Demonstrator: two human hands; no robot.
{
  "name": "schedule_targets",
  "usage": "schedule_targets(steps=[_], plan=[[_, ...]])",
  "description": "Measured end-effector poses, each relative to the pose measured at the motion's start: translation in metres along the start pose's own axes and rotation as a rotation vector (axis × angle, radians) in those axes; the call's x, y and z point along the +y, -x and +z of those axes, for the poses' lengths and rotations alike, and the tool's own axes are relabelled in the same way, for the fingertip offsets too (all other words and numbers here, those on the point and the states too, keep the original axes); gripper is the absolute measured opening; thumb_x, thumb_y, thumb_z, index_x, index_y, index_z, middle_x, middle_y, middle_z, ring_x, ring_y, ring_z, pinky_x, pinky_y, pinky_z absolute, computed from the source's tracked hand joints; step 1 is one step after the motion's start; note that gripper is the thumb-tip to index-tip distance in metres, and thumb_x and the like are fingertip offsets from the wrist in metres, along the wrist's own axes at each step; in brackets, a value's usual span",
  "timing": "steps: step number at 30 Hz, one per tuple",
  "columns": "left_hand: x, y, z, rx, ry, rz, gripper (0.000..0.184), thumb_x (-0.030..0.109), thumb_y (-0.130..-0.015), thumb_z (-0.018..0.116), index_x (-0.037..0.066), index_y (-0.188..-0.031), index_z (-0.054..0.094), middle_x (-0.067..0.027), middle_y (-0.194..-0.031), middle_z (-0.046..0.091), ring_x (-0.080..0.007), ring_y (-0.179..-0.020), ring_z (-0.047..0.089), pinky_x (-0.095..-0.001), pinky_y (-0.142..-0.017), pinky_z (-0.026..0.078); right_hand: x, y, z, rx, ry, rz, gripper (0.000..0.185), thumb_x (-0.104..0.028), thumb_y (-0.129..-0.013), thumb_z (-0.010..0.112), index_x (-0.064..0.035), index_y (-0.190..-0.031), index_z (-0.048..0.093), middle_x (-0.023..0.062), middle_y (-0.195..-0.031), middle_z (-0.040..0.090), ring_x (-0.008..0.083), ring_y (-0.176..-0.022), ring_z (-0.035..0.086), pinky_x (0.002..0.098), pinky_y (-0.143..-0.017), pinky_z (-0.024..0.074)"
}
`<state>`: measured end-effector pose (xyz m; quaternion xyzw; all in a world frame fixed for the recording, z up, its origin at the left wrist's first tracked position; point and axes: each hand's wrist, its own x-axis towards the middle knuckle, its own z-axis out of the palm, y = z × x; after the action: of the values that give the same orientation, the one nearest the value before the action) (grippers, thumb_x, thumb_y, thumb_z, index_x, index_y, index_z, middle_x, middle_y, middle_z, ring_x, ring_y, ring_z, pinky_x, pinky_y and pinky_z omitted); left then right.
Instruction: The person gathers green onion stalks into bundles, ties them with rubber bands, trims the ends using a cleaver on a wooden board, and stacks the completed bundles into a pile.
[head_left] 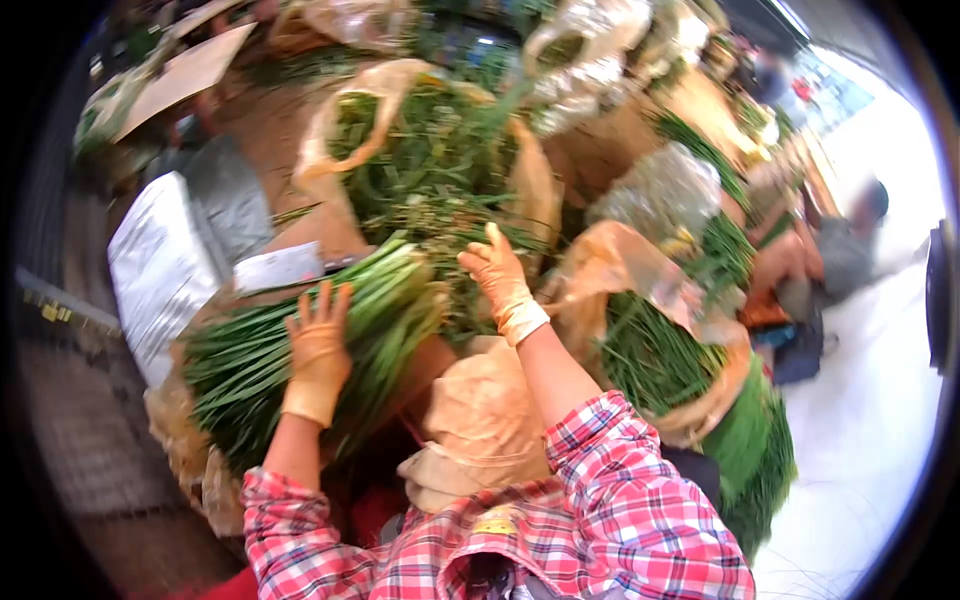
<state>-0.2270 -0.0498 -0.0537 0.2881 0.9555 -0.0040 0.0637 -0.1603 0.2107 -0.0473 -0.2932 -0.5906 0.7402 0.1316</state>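
A thick pile of long green chives [250,350] lies in front of me, its pale stem ends toward the middle. My left hand [318,350], in an orange-yellow glove, rests flat on the pile with its fingers spread. My right hand [497,278], gloved the same way, is raised just right of the pale ends, fingers apart and some slightly bent; I see nothing in it. Beyond it stands a large orange plastic bag [375,100] full of loose green leaves and trimmings [430,160].
An orange bag [625,250] with more chives [650,350] stands at right, beside another green bundle [750,460]. Silvery plastic sheeting [165,270] and a white card [278,267] lie at left. A person [845,240] sits at far right. Clear plastic bags [590,60] are behind.
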Motion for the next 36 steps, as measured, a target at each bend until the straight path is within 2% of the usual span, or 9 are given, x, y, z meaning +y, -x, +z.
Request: schedule_targets(steps=[2,7,12,16,18,21,28,31,36], plan=[[0.005,0.000,-0.007,-0.036,0.064,-0.018,0.078,0.009,-0.076,0.061,0.026,-0.143,0.024,-0.0069,-0.149,0.022,-0.0388,-0.133,0.024,-0.0608,-0.102,0.024,0.000,0.024,-0.048,-0.079,0.077,-0.180,0.071,-0.009,-0.083,0.064,-0.0070,-0.142,0.024,0.0168,-0.123,0.052,0.0194,-0.107,0.053,0.0307,-0.093,0.0411],[-0.001,0.011,0.004,0.026,0.188,0.028,0.096,-0.002,-0.066,0.069,0.026,-0.144,0.021,-0.0037,-0.151,0.016,-0.0388,-0.136,0.017,-0.0586,-0.107,0.017,0.034,0.121,-0.189,0.143,0.483,0.041,0.049,-0.008,-0.081,0.061,-0.0088,-0.129,0.050,0.0090,-0.107,0.062,0.0145,-0.097,0.057,0.0270,-0.087,0.0446],[-0.016,0.021,-0.013,-0.021,0.383,0.146,0.103,0.003,-0.058,0.073,0.023,-0.144,0.021,-0.0070,-0.151,0.019,-0.0384,-0.137,0.015,-0.0639,-0.104,0.011,0.075,0.205,-0.345,0.481,0.879,-0.001,0.025,0.001,-0.077,0.051,-0.0084,-0.090,0.069,0.0108,-0.086,0.068,0.0246,-0.074,0.063,0.0309,-0.068,0.0500],[0.000,0.016,-0.054,0.205,0.461,0.314,0.074,0.003,-0.070,0.066,0.007,-0.137,0.036,-0.0129,-0.139,0.041,-0.0314,-0.134,0.028,-0.0401,-0.110,0.019,0.063,0.224,-0.435,0.769,0.845,0.259,0.022,0.001,-0.076,0.052,-0.0054,-0.091,0.067,0.0155,-0.090,0.066,0.0293,-0.082,0.063,0.0344,-0.072,0.0501],[0.068,0.013,-0.080,0.263,0.527,0.315,0.062,0.004,-0.074,0.063,0.004,-0.133,0.042,-0.0152,-0.132,0.048,-0.0316,-0.129,0.036,-0.0407,-0.109,0.022,0.080,0.215,-0.478,0.707,1.092,0.067,0.021,-0.003,-0.076,0.056,-0.0071,-0.094,0.066,0.0170,-0.097,0.064,0.0329,-0.087,0.061,0.0377,-0.077,0.0492],[0.183,0.005,-0.100,0.114,0.602,0.615,0.051,0.001,-0.072,0.063,0.002,-0.122,0.052,-0.0165,-0.120,0.056,-0.0328,-0.121,0.046,-0.0408,-0.104,0.031,0.063,0.199,-0.496,0.693,1.140,0.381,0.024,-0.003,-0.076,0.063,-0.0059,-0.099,0.063,0.0197,-0.104,0.060,0.0339,-0.099,0.057,0.0371,-0.086,0.0466],[0.421,-0.001,-0.004,-0.197,0.252,1.202,0.041,0.015,-0.066,0.070,0.004,-0.104,0.060,-0.0111,-0.101,0.061,-0.0310,-0.099,0.055,-0.0423,-0.086,0.045,0.077,0.204,-0.576,0.688,1.295,0.905,0.091,-0.035,-0.066,0.077,-0.0044,-0.137,0.028,0.0155,-0.141,0.029,0.0318,-0.130,0.031,0.0389,-0.105,0.0324],[0.465,0.010,0.052,-0.183,0.077,1.164,0.041,0.022,-0.069,0.069,0.004,-0.105,0.059,-0.0121,-0.099,0.061,-0.0296,-0.094,0.056,-0.0423,-0.082,0.046,0.069,0.196,-0.555,0.542,1.799,0.574,0.103,-0.042,-0.060,0.080,-0.0083,-0.139,0.023,0.0147,-0.141,0.030,0.0360,-0.131,0.026,0.0479,-0.105,0.0265],[0.467,0.040,0.109,-0.587,-0.127,1.090,0.046,0.027,-0.072,0.068,0.008,-0.112,0.056,-0.0129,-0.098,0.062,-0.0327,-0.092,0.060,-0.0416,-0.079,0.048,0.083,0.166,-0.578,0.530,1.746,0.678,0.106,-0.045,-0.056,0.081,-0.0088,-0.139,0.026,0.0160,-0.136,0.039,0.0341,-0.128,0.033,0.0410,-0.104,0.0304]])
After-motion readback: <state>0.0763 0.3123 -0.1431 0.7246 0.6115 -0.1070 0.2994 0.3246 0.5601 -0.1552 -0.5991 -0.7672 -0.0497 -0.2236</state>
